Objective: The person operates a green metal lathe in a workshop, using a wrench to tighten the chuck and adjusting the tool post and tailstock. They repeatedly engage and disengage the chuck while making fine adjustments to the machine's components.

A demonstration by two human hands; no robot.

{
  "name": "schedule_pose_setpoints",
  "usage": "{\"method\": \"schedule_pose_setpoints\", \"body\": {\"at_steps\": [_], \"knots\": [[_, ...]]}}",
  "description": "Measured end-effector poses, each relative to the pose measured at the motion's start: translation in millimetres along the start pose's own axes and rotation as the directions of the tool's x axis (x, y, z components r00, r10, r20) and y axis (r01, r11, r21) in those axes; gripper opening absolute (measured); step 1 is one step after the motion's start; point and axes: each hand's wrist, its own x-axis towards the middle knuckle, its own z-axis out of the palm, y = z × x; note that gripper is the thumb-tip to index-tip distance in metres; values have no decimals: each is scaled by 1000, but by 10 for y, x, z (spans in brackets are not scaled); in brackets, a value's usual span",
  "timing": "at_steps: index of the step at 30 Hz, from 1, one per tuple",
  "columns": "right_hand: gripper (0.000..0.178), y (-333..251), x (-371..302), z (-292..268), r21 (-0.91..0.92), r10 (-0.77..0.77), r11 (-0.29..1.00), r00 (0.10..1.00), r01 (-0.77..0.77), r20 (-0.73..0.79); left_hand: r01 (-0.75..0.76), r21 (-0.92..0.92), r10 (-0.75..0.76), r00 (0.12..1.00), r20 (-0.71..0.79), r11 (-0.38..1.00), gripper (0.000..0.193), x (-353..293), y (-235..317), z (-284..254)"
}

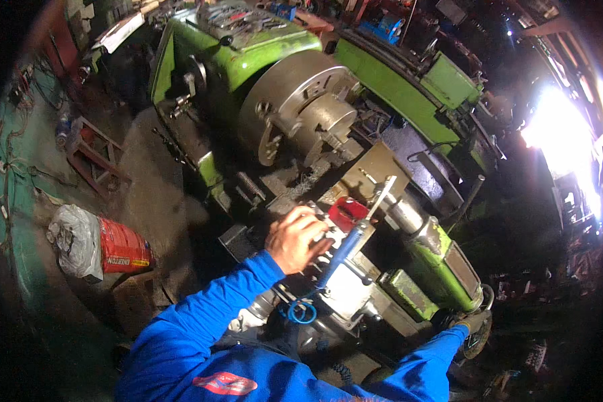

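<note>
My left hand is curled at the tool post on the lathe carriage, its fingertips partly hidden against the post's bolts. Beside it, a blue-sleeved bar slants up to a bright metal piece. Just behind stands a red, cup-like thing. At the far right of the carriage, my right hand is closed on the rim of the handwheel at the end of the green tailstock. A round metal workpiece sits in the big lathe chuck.
Loose tools lie on the green headstock. A blue hose coil hangs at the carriage front. On the left floor are a red and silver sack and a reddish metal stand. Metal chips lie below the chuck.
</note>
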Motion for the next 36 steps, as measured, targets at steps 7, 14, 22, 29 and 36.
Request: {"method": "schedule_pose_setpoints", "body": {"at_steps": [7,14,22,29,36], "knots": [[59,-8,785,-822,-505,-431,731,884,460,181,-40,-74,42,999,22,996,26,29,39,-53],[55,129,199,-328,-268,-276,927,961,263,-9,-55,-54,54,998,-26,997,26,81,39,-99],[57,154,79,-250,-188,-230,956,973,227,9,-26,3,26,998,-59,1000,25,29,72,-83],[50,63,21,-199,-147,-164,975,986,168,41,-21,-15,21,999,-41,1000,26,32,106,-83],[52,4,-12,-261,-117,-120,985,990,129,78,-51,-31,49,997,-52,998,25,45,102,-48]]}}
